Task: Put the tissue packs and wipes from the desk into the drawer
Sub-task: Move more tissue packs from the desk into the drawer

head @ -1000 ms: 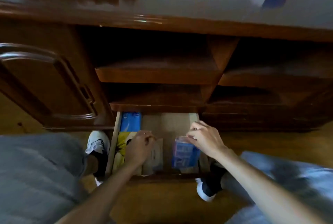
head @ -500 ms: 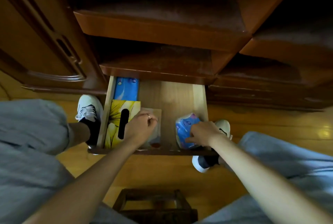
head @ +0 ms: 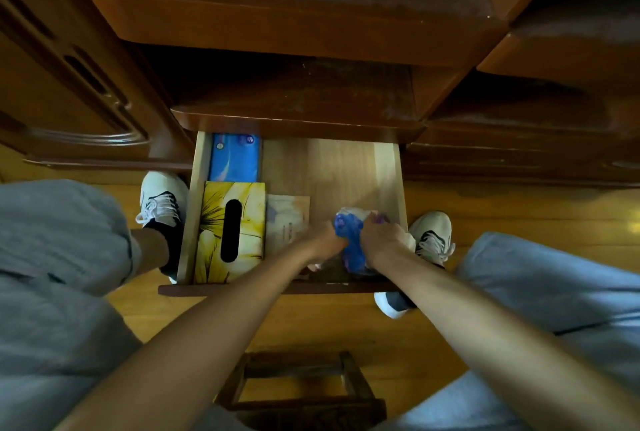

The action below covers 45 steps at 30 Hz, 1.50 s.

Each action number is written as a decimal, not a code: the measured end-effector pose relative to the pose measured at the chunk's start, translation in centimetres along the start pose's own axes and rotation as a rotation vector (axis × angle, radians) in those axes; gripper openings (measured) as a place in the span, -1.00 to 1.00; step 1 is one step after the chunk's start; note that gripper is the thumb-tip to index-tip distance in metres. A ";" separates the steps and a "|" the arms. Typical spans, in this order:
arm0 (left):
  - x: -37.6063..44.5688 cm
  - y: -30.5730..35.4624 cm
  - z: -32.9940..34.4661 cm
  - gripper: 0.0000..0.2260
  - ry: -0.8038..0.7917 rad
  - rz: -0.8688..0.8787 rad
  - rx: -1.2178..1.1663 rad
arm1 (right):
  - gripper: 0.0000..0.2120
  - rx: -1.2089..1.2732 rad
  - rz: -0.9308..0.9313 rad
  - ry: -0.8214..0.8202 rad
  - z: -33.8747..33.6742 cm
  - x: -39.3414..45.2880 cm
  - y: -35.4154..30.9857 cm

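Left hand (head: 325,240): grips blue tissue pack (head: 349,240), 9 o'clock side.
Right hand (head: 381,240): grips its 3 o'clock side.
Drawer (head: 391,174): open, pack inside.

drawer (head: 390,167) back-centre floor: free | left: yellow tissue box (head: 247,222), blue pack (head: 235,158) | above: desk rail (head: 298,125)

A home room, likely a study or bedroom: a dark glossy carved wooden desk (head: 311,28) stands on warm yellow wood plank flooring (head: 519,215), with a small dark wooden stool (head: 298,392) below.
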<state>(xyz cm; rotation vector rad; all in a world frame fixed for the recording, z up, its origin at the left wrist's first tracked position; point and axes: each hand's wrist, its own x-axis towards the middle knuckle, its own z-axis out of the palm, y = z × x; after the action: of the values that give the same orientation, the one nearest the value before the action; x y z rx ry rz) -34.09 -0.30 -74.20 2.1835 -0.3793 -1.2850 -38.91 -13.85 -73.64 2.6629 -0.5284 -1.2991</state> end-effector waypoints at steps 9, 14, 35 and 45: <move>3.5 -0.3 2.5 -0.60 -0.118 0.072 0.044 | -0.17 -0.159 -0.218 0.333 -2.4 0.2 1.5; 3.8 -0.8 2.6 -0.80 -0.036 0.096 0.294 | -0.12 -0.502 -0.319 0.295 -0.9 1.5 1.9; 3.9 -0.8 5.1 -0.51 0.118 0.074 0.768 | -0.82 -0.573 -0.261 0.158 -2.5 4.0 0.9; -0.8 -3.1 -2.6 -0.55 0.521 0.168 0.399 | -0.54 0.228 -0.276 0.476 -9.0 -0.3 0.9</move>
<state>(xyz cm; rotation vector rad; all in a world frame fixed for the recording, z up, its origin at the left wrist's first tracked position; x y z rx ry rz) -32.33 3.43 -74.56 2.6406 -0.6257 -0.5452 -32.22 -14.85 -67.61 3.1758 -0.2612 -0.6310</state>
